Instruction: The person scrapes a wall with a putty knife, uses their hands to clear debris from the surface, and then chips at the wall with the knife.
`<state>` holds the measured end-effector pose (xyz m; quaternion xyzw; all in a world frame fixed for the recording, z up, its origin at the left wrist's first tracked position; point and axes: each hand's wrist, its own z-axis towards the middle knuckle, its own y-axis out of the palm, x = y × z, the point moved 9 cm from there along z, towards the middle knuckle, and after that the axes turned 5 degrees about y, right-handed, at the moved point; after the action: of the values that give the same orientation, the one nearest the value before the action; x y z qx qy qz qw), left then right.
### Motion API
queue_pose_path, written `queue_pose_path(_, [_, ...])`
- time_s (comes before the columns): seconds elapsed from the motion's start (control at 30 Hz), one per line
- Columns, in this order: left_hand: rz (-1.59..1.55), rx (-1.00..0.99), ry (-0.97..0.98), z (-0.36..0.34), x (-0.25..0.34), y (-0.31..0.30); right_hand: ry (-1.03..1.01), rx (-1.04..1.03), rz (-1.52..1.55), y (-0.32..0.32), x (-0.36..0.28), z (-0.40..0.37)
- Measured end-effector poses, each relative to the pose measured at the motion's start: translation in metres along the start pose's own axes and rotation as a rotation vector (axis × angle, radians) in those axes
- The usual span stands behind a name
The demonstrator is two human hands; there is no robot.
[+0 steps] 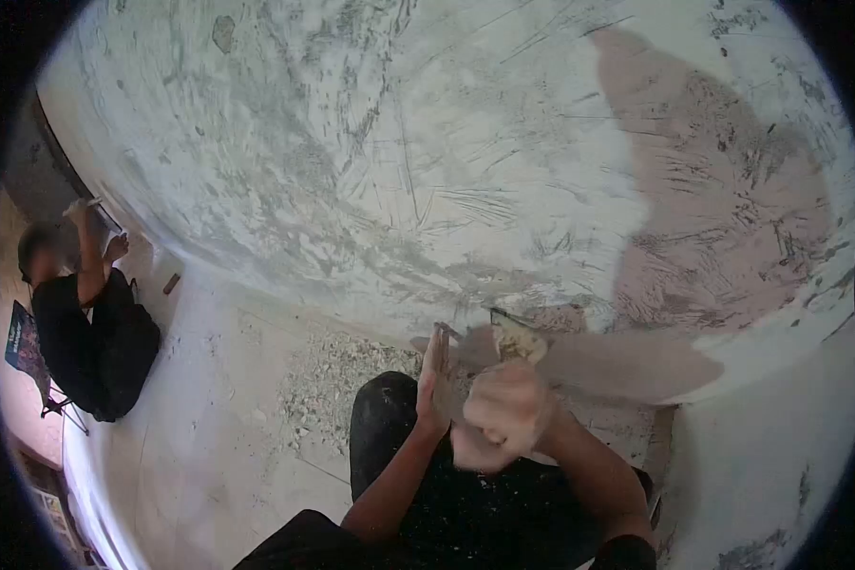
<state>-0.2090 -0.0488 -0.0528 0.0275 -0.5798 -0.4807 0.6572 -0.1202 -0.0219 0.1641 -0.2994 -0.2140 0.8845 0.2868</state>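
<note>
While left hand (434, 382) is flat, right hand (508, 408) (blurred) grips one tool (519, 340).

My L hand (433, 385) is up flat, fingers nr the scraped wall (418, 180); my R hand (509, 407), blurred, is fisted on a pale-crusted tool (518, 340) just beside them. Flakes (328, 391) litter the floor (214, 418) L of my fingers; well off L, another person (90, 332) sits, hands raised.

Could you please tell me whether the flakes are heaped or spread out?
Spread out: the flakes lie loose across the floor beside the dark-clad knee.
</note>
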Motion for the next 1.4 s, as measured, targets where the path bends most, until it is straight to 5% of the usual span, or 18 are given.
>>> queue_pose_path(0.17, [-0.018,0.008,0.016,0.008,0.001,0.002,-0.043,0.025,0.159,-0.009,-0.043,0.007])
queue_pose_path(0.23, [-0.024,-0.013,-0.004,-0.004,-0.001,-0.002,0.007,0.036,0.016,-0.003,-0.01,0.007])
queue_pose_path(0.37, [0.024,0.042,0.033,0.006,-0.002,-0.008,0.034,-0.04,0.086,-0.005,-0.056,0.01])
queue_pose_path(0.43, [-0.006,0.021,0.016,-0.001,-0.001,-0.004,-0.109,0.063,-0.112,0.004,-0.043,-0.004])
queue_pose_path(0.57, [0.084,-0.037,0.024,0.003,0.002,-0.003,-0.021,-0.155,0.044,0.026,-0.037,-0.007])
queue_pose_path(0.67, [0.02,0.04,0.003,-0.002,0.0,-0.004,-0.163,0.033,-0.097,0.013,-0.032,-0.006])
queue_pose_path(0.77, [0.012,0.008,0.021,0.003,0.002,-0.001,-0.03,0.072,0.048,0.013,-0.034,-0.011])
queue_pose_path(0.8, [0.023,0.001,0.023,0.003,0.007,0.003,-0.155,-0.044,0.026,0.01,-0.065,0.002])
queue_pose_path(0.83, [0.026,0.024,0.007,-0.003,0.009,0.003,-0.068,-0.126,0.149,0.017,-0.071,0.0])
queue_pose_path(0.9, [0.044,0.038,0.005,0.002,0.015,0.006,-0.309,0.095,-0.187,0.024,-0.05,-0.017])
queue_pose_path(1.0, [0.013,0.015,0.009,-0.002,0.0,-0.005,-0.017,-0.025,-0.093,0.05,-0.012,-0.037])
queue_pose_path(1.03, [0.023,0.029,0.007,0.0,0.005,-0.004,0.034,-0.028,0.034,0.014,-0.036,0.003])
queue_pose_path(1.13, [0.033,0.023,0.001,0.005,0.005,-0.002,-0.069,-0.116,0.1,0.017,-0.062,0.003])
queue_pose_path(1.27, [0.019,-0.013,0.034,0.006,0.008,0.001,0.054,0.109,0.074,0.002,-0.023,0.004])
queue_pose_path(1.4, [-0.013,-0.034,0.035,-0.003,0.0,-0.005,0.178,-0.212,0.062,0.033,-0.03,-0.052])
